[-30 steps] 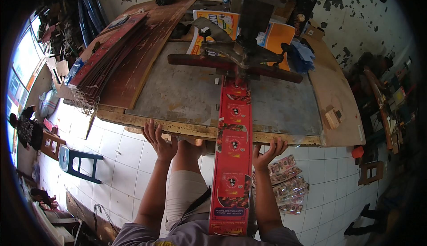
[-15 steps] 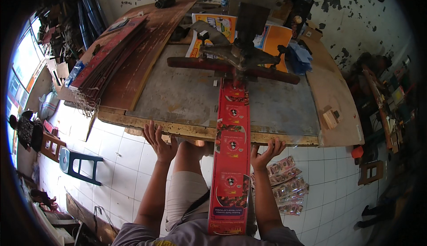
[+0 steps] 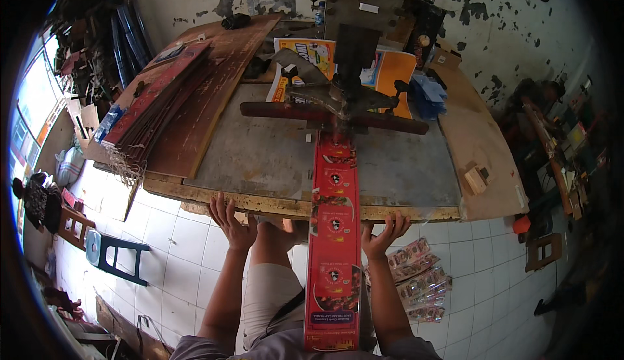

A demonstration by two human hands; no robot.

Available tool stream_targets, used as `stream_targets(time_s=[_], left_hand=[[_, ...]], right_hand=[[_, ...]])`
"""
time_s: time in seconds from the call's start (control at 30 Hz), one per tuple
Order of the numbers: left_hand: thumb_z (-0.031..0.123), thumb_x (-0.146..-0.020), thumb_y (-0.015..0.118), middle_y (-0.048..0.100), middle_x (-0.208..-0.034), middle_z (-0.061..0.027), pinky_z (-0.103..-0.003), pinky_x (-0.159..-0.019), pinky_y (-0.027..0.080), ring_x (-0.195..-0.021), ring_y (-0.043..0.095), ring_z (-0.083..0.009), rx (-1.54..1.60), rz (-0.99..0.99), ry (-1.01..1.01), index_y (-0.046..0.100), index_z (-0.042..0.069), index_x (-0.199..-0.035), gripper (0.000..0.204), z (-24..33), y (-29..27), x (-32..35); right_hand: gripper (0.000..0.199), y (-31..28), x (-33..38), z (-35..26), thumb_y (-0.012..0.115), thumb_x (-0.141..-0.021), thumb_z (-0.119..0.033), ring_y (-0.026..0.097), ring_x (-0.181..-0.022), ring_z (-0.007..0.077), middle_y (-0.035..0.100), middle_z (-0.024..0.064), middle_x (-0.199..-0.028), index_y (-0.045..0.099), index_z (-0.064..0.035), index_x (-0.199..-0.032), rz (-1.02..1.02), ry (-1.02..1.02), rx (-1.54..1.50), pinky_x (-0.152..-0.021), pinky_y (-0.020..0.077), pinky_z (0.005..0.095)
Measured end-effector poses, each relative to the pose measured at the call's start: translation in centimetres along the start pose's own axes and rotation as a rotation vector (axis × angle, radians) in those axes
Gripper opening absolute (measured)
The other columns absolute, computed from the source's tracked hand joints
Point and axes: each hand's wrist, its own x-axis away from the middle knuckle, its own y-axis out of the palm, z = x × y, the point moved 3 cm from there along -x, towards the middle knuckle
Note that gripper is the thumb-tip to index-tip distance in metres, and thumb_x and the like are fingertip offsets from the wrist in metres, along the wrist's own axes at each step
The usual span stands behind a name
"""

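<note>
My left hand [image 3: 234, 225] rests at the front edge of the worktable [image 3: 273, 197], fingers stretched up against its worn wooden rim. On the other side of the red strip, my right hand [image 3: 385, 235] lies against the same edge, fingers apart and holding nothing. Between them a long red printed strip [image 3: 335, 249] runs from under the metal machine head [image 3: 341, 96] over the edge and down to my lap. A dark red crossbar [image 3: 273, 111] spans the grey tabletop at the machine. The strip's far end is hidden beneath it.
Long reddish boards [image 3: 159, 90] are stacked on the table's left side. A small wooden block [image 3: 476, 179] sits at the right. Printed sachet strips [image 3: 419, 282] lie on the tiled floor, and a blue-green stool [image 3: 120, 256] lies tipped at the left.
The view has tilted slightly, so the table and machine appear lower. Both hands stay at the table edge, and the red strip keeps its place under the machine.
</note>
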Motion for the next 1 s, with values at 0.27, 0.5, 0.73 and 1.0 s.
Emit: stream_targets(time_s=[0.27, 0.5, 0.73, 1.0], left_hand=[[0.026, -0.101, 0.066, 0.034, -0.169, -0.0289, -0.074, -0.128, 0.015, -0.159, 0.023, -0.0555, 0.007, 0.003, -0.008, 0.035, 0.006, -0.158, 0.068, 0.1, 0.0, 0.0], [0.027, -0.102, 0.066, 0.034, -0.169, -0.0284, -0.074, -0.129, 0.015, -0.159, 0.023, -0.0551, 0.018, -0.003, -0.019, 0.034, 0.007, -0.159, 0.068, 0.1, 0.1, 0.1], [0.029, -0.104, 0.064, 0.033, -0.17, -0.0285, -0.074, -0.129, 0.015, -0.159, 0.024, -0.0554, 0.021, 0.0, -0.021, 0.034, 0.007, -0.159, 0.067, 0.3, -0.1, 0.1], [0.028, -0.104, 0.063, 0.034, -0.171, -0.0263, -0.072, -0.129, 0.016, -0.161, 0.023, -0.054, 0.023, -0.023, -0.031, 0.033, 0.007, -0.161, 0.068, 0.6, -0.7, -0.3]], right_hand=[[0.058, -0.1, 0.0, 0.0, 0.062, -0.109, -0.038, 0.019, -0.164, 0.0505, 0.039, 0.0228, -0.165, 0.045, -0.0074, -0.155, 0.003, -0.001, -0.006, -0.127, 0.0172, 0.074], [0.062, -0.3, 0.0, 0.1, 0.066, -0.106, -0.037, 0.017, -0.16, 0.0542, 0.035, 0.0235, -0.164, 0.042, -0.0025, -0.153, -0.039, -0.017, 0.015, -0.124, 0.0191, 0.0752], [0.052, -1.4, -1.1, -0.9, 0.062, -0.108, -0.03, 0.028, -0.158, 0.0493, 0.041, 0.0208, -0.164, 0.048, -0.006, -0.152, -0.019, 0.022, -0.03, -0.126, 0.0216, 0.0722], [0.038, -4.7, -4.8, -1.9, 0.048, -0.112, -0.031, 0.047, -0.147, 0.0369, 0.061, 0.0127, -0.145, 0.064, -0.0077, -0.138, -0.096, 0.079, -0.125, -0.122, 0.0254, 0.06]])
